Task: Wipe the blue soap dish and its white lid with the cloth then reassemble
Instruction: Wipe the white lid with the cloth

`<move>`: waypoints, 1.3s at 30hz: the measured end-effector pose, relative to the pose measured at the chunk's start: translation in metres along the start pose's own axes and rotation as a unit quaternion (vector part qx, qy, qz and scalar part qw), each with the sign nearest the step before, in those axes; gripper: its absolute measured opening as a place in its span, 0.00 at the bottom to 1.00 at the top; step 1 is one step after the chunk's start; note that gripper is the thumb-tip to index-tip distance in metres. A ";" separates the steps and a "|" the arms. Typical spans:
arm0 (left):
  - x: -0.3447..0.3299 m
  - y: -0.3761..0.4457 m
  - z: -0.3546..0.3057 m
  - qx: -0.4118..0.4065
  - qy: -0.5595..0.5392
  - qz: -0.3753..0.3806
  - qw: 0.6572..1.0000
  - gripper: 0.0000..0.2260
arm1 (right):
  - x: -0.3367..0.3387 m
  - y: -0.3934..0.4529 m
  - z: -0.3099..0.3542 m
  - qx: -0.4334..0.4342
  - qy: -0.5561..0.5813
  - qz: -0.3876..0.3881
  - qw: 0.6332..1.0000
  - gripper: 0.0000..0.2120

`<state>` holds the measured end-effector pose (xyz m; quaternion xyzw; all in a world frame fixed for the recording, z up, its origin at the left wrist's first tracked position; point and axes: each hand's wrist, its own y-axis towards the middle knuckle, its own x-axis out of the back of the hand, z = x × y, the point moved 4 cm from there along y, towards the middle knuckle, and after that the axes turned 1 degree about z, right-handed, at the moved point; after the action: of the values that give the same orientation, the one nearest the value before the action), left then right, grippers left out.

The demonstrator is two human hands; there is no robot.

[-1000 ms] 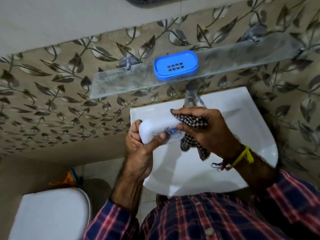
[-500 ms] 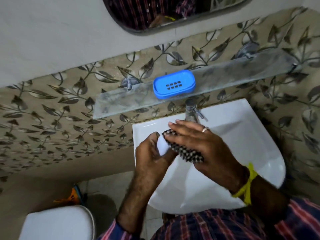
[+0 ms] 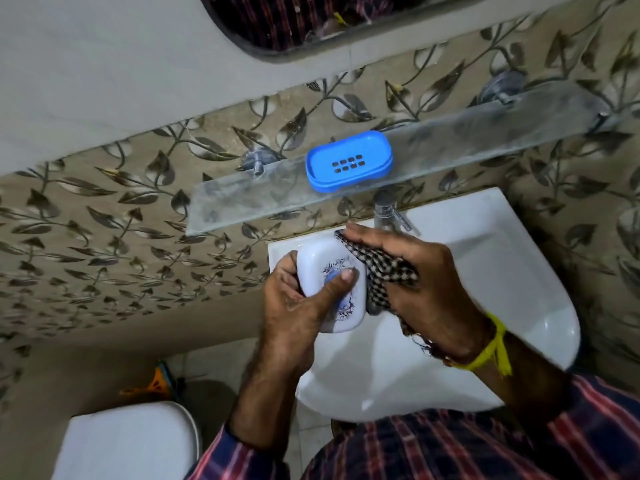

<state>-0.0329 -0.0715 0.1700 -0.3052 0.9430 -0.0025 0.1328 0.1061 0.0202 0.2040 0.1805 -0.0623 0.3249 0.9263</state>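
Lid-wipe step: left hand point(image 3: 294, 306) grips white lid point(image 3: 332, 289) at centre frame, right hand point(image 3: 415, 282) presses checked cloth point(image 3: 384, 271) against it. Next: refit onto blue soap dish point(image 3: 349, 161), upper centre on glass shelf point(image 3: 450, 150).

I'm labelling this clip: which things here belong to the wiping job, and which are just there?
Job: white lid, checked cloth, blue soap dish, left hand, right hand.
Just there: glass shelf, tap, basin, mirror.
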 end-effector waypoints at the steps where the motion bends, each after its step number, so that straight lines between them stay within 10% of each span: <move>1: 0.000 0.001 -0.002 0.002 -0.018 -0.010 1.000 0.18 | 0.001 -0.005 -0.007 -0.031 0.038 -0.001 0.999 0.30; 8: -0.017 -0.001 0.005 0.082 0.001 -0.055 0.995 0.20 | 0.015 0.004 -0.002 0.027 -0.077 -0.167 0.983 0.21; 17: -0.008 -0.003 0.010 0.113 -0.064 -0.094 0.987 0.19 | -0.024 -0.014 0.006 0.136 -0.321 0.072 0.934 0.22; 39: -0.005 0.004 0.015 0.084 -0.068 -0.125 0.986 0.15 | -0.033 -0.024 0.002 0.101 -0.307 0.054 0.945 0.21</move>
<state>-0.0273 -0.0645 0.1569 -0.4079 0.8826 -0.0777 0.2205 0.0949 -0.0173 0.1909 0.3602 -0.3198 0.3078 0.8205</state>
